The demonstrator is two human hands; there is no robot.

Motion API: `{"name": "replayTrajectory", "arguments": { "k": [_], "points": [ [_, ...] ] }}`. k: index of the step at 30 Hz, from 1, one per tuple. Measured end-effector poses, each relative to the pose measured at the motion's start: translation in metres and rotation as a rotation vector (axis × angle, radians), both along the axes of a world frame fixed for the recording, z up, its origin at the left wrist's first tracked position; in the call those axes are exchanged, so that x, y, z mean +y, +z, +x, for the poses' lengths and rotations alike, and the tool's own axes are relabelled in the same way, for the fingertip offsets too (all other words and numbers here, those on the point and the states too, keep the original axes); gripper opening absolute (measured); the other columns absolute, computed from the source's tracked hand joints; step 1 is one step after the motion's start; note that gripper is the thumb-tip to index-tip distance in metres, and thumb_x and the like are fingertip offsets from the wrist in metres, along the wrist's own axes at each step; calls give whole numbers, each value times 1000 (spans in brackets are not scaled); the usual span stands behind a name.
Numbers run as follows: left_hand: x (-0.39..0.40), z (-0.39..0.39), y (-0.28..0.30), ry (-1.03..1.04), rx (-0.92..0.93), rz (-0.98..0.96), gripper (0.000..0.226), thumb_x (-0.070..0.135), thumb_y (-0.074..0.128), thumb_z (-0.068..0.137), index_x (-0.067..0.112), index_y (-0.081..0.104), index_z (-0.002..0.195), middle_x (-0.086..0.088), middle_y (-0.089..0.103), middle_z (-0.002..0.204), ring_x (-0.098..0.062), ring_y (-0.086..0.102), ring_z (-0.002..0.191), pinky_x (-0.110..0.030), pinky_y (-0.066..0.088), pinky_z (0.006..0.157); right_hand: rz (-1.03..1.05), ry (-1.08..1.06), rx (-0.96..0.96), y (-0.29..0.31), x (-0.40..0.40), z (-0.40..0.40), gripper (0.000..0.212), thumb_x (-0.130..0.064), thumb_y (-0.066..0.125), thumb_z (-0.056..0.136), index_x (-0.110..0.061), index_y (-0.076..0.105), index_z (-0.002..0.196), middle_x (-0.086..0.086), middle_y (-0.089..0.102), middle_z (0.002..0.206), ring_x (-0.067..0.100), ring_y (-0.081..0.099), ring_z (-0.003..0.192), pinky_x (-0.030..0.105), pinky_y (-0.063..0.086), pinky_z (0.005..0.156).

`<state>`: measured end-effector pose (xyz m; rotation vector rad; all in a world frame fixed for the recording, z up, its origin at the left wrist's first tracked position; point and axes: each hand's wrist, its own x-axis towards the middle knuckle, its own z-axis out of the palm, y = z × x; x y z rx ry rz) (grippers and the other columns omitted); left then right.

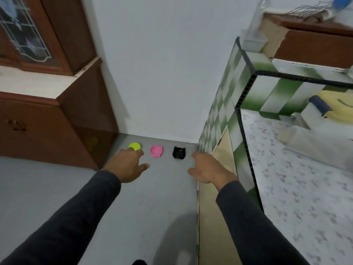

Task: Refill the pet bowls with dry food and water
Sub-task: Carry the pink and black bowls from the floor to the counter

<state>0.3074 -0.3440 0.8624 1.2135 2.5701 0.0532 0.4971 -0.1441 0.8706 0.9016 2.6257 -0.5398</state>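
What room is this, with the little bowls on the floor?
Probably a home kitchen. A green-and-white tiled counter stands on the right with a wire dish rack above it, and three pet bowls, green, pink and black, sit on the floor by the wall.

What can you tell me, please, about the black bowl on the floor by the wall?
The black bowl is small, glossy, plastic-looking and shaped like a cat's head with two pointed ears on its far rim. It sits flat on the grey floor near the wall, last in a row, right of the pink bowl, close to the tiled counter. Its contents cannot be made out. Nothing touches it; the right hand hovers nearby.
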Motion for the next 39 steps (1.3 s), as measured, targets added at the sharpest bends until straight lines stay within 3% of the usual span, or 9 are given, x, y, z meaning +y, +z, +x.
{"name": "replayTrajectory", "arguments": {
  "k": [11,17,25,32,35,39],
  "points": [
    [97,-117,-34,-4,-42,-6,60,59,57,97,23,53,144,-8,60,137,-29,56,124,-38,46,97,-39,23,-39,-34,95,-116,60,-33,54,98,-12,37,152,11,51,143,27,54,123,35,50,98],
    [150,-197,-41,-42,-61,-57,60,60,54,98,23,51,145,-9,60,139,-31,56,127,-41,47,101,-48,-26,-26,-39,147,-187,56,-35,51,101,-11,40,150,13,50,146,30,49,131,43,44,108],
    [206,-275,-67,-57,-77,-103,57,59,54,98,24,53,142,-10,60,135,-31,57,125,-41,48,98,-47,-73,-18,-65,201,-264,36,-34,50,100,-12,55,129,10,60,127,25,57,109,36,49,91],
    [255,-317,-105,-40,-103,-156,55,60,53,97,27,52,142,-8,59,133,-30,59,122,-44,51,96,-94,-83,-46,-103,255,-308,26,-31,47,99,-13,55,116,9,58,115,25,56,99,40,51,86],
    [280,-330,-123,-32,-106,-176,52,59,52,98,27,53,140,-6,59,132,-29,58,121,-43,51,94,-140,-112,-62,-124,283,-322,25,-29,48,98,-14,54,118,9,58,113,26,57,95,35,47,76],
    [311,-342,-154,-22,-107,-185,47,55,52,100,24,54,136,-9,57,135,-31,57,121,-43,49,92,-160,-123,-57,-155,322,-337,24,-28,49,97,-15,55,116,10,61,110,27,59,95,41,52,85]
  ]
}}
